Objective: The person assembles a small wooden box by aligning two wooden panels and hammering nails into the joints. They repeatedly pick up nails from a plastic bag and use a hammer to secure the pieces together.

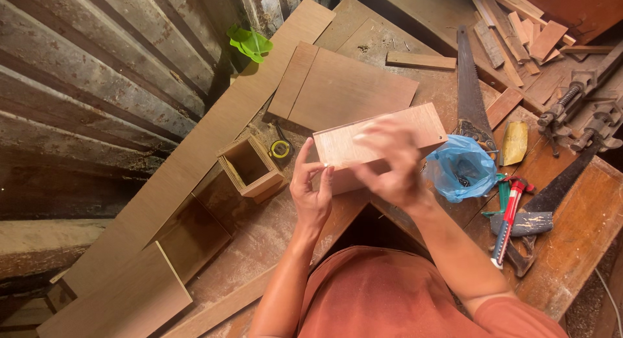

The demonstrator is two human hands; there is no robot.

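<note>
Both hands grip a pale rectangular plywood box [379,140] above the worn brown wooden tabletop [577,228]; left hand [311,192] pinches its near corner, right hand [389,166] wraps its front; panels appear joined, finishing undetermined; left of it sits a small open square wooden box [250,168], smooth-sided.

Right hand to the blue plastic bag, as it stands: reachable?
Probably yes. The right hand is on the wooden box, and the blue plastic bag lies just beside it on the workbench, nothing between them.
</note>
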